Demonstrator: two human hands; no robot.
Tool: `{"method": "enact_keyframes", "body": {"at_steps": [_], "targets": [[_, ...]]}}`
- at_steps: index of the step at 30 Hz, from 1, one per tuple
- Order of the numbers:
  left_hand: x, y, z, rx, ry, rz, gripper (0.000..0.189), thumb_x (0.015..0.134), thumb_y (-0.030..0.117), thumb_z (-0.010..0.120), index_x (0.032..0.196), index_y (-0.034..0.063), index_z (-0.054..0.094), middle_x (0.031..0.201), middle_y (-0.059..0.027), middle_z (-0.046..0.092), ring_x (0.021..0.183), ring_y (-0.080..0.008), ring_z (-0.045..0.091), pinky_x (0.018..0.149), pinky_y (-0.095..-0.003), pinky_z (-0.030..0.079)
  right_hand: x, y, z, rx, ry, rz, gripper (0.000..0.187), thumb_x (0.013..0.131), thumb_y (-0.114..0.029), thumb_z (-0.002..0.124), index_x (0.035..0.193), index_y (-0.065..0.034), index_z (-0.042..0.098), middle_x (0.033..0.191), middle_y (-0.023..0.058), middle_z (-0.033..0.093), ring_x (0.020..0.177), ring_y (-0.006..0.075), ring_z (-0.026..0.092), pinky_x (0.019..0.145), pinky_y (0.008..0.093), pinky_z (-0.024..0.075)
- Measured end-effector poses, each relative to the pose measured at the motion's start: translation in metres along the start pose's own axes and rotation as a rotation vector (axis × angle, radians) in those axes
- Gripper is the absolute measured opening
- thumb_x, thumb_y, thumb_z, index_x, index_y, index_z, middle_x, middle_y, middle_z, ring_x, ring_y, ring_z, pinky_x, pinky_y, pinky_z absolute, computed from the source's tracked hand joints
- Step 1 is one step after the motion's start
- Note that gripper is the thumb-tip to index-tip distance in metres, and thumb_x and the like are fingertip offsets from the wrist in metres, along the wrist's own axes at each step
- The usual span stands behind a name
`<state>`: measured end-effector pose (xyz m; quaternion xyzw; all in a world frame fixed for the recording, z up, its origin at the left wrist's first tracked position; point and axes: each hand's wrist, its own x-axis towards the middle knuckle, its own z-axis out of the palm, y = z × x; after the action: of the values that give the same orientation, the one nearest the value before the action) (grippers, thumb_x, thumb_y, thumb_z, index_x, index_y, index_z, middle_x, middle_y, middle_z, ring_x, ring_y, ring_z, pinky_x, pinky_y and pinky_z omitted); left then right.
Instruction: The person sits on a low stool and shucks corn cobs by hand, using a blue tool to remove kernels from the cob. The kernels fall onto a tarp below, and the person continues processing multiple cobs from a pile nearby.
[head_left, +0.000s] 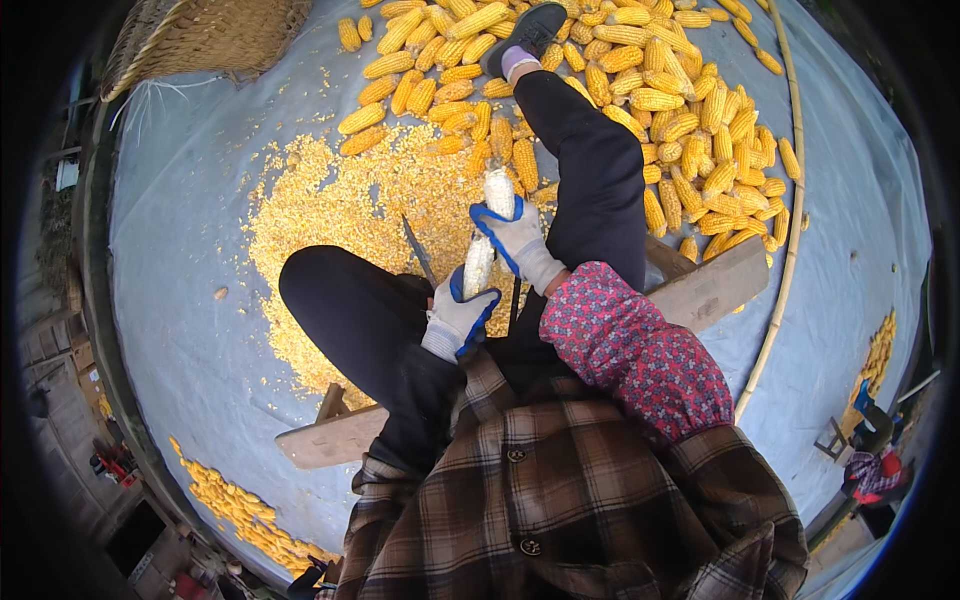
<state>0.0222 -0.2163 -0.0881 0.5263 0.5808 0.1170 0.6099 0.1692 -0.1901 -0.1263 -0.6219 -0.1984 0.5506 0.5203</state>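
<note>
My left hand (459, 315), in a grey knit glove with blue coating, grips the lower end of a pale, stripped corn cob (478, 266). My right hand (521, 236), gloved alike, is closed around a second pale cob (499, 193), whose top end sticks up beyond the fingers. The two cobs lie side by side, close together or touching, between my knees. Under them spreads a layer of loose yellow kernels (322, 217). A dark, narrow bar (418, 247) points up out of the kernels left of the cobs; its lower part is hidden.
Unshelled corn ears (697, 127) heap around my outstretched foot. A wooden bench (712, 289) is beneath me, on a grey-blue tarp (172, 300). A bamboo pole (791, 150) lies at right, a woven basket (210, 37) far left. Another person (874, 472) is at the right rim.
</note>
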Motion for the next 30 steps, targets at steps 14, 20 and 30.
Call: {"method": "enact_keyframes", "body": {"at_steps": [14,20,30], "targets": [[-0.023,0.029,-0.013,-0.91,-0.44,-0.243,0.051,0.094,0.04,0.038,0.113,-0.0061,0.049,0.058,0.0001,0.045,0.032,-0.0086,0.029,0.04,-0.0202,0.033,0.002,-0.018,-0.016,0.463,-0.077,0.393,0.02,0.082,-0.016,0.064,0.098,-0.0046,0.06,0.068,0.0074,0.058,0.058,0.0189,0.058,0.05,0.0318,0.0465],[-0.018,0.013,-0.01,-0.965,-0.375,-0.267,0.061,0.092,0.053,0.032,0.103,-0.0033,0.053,0.055,-0.0019,0.046,0.033,-0.0098,0.032,0.029,-0.0197,0.025,-0.013,-0.028,-0.01,0.387,-0.232,0.281,0.031,0.085,-0.014,0.061,0.115,-0.0044,0.056,0.101,0.0049,0.061,0.088,0.0166,0.059,0.077,0.0333,0.051],[-0.03,0.018,0.004,-1.186,-0.597,-0.346,0.059,0.093,0.052,0.026,0.076,0.0027,0.053,0.045,-0.0022,0.038,0.033,-0.0148,0.037,0.034,-0.0271,0.034,0.001,-0.014,-0.006,0.303,-0.043,0.134,0.019,0.08,-0.01,0.066,0.097,-0.0015,0.061,0.081,0.0036,0.062,0.069,0.0138,0.061,0.062,0.0266,0.0498]]}}
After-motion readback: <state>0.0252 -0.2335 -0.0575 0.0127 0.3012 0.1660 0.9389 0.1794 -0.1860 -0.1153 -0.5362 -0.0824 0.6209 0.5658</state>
